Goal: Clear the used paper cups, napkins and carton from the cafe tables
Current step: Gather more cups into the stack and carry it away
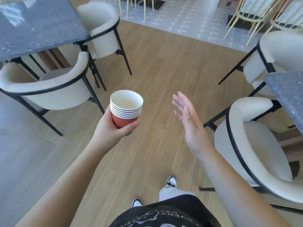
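stack of paper cups (126, 106): nested red cups, white rims, upright, long axis near vertical, mouth toward the camera, centre of frame over the wood floor (155, 76). left hand (113, 127) grips the stack's base, fingers and thumb curled round it. right hand (188, 117) sits just right of the stack, apart from it, fingers straight and spread, holding nothing.

tabletops: one upper left (37, 25), one at the right edge (288, 95); no cups, napkins or carton visible on either shown part. judgement: free right hand is nearer the right tabletop; it suits the next pickup.
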`<state>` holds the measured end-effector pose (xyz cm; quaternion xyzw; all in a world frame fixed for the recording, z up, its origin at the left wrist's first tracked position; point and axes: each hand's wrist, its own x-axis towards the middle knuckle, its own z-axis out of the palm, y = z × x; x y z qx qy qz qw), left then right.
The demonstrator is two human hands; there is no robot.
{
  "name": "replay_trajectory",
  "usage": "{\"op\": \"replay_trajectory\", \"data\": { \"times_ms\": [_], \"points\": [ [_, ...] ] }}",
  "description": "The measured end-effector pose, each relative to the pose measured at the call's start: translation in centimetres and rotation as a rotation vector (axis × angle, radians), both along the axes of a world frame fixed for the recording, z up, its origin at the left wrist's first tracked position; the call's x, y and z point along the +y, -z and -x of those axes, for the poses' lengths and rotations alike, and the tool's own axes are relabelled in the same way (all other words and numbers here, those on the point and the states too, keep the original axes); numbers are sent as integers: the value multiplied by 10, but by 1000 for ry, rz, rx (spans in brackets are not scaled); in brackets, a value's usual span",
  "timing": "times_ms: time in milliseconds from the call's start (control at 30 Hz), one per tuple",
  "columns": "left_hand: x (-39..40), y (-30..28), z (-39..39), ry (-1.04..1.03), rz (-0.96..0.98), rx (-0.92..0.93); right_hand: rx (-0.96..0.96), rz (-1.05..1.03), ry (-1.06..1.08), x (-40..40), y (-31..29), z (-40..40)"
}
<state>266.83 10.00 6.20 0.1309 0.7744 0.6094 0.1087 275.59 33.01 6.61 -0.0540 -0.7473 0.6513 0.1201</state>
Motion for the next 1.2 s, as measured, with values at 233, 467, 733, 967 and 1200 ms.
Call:
{"op": "replay_trajectory", "data": {
  "times_ms": [233, 467, 733, 967, 1200],
  "points": [
    [100, 9, 102, -4, 7, -17, -18, 72, -70, 112, 11, 111],
    [190, -4, 188, -66, 9, -45, -40, 68, -123, 198, -5, 217],
    [232, -5, 311, -110, 47, -15, -47, 162, -204, 229, 1, 343],
    [246, 13, 447, -109, 33, -36, -49, 139, -209, 240, 9, 485],
    [272, -4, 584, -70, -10, -23, -78, 122, -171, 255, 3, 610]
  ]
}}
